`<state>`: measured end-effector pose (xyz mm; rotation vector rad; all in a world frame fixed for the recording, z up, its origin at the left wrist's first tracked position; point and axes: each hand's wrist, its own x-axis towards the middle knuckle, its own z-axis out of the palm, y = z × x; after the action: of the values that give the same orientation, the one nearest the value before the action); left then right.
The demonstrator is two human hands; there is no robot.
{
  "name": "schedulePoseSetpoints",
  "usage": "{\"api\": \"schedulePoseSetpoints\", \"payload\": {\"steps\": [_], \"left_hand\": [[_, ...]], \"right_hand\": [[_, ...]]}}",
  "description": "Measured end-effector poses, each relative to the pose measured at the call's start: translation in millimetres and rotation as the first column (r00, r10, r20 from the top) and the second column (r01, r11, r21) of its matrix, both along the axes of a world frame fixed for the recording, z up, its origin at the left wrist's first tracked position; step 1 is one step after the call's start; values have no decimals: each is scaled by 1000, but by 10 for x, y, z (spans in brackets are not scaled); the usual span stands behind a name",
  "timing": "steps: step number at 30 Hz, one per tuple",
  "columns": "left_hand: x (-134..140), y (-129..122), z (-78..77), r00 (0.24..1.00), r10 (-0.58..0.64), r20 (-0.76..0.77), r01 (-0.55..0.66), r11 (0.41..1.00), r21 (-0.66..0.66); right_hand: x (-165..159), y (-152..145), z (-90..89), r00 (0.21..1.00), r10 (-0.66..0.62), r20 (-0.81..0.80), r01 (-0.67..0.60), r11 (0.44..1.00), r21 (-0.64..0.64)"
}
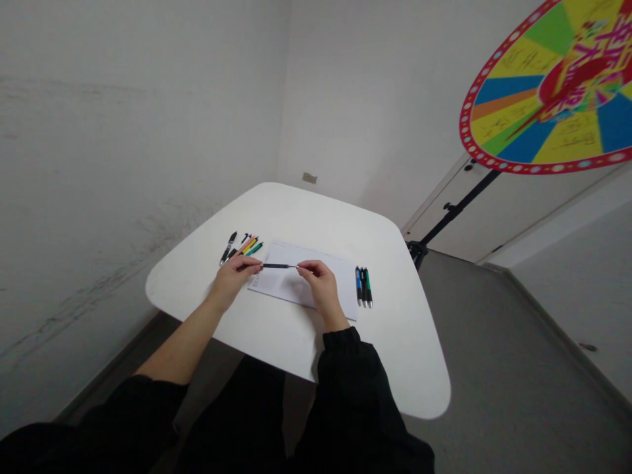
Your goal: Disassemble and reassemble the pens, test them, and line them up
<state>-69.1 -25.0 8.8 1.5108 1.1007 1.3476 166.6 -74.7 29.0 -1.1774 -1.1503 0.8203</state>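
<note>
Leftmost, just beyond the left hand (234,276), a loose bunch of black, pink, yellow and green pens (251,244) is spread on a white round-cornered table (281,210). By that hand, thumb and fingertips nearly together, one end of a slim dark pen (276,266) is pinched. The pen is held crosswise between both hands, over a white rectangular sheet of paper (291,289). Its thinner end is pinched by the right hand (318,280), likewise almost closed. Right of this hand, three blue, black and green pens (364,287) are lined up side by side. Farther right, well beyond it, a multicoloured round wheel with a red rim (567,99) is mounted on a black stand (459,210).
</note>
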Motion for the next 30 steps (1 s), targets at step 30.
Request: {"api": "schedulePoseSetpoints", "payload": {"steps": [30], "left_hand": [[26, -125, 149, 991, -68, -116, 78, 994, 78]], "right_hand": [[-71, -12, -85, 983, 54, 174, -71, 994, 89]]}}
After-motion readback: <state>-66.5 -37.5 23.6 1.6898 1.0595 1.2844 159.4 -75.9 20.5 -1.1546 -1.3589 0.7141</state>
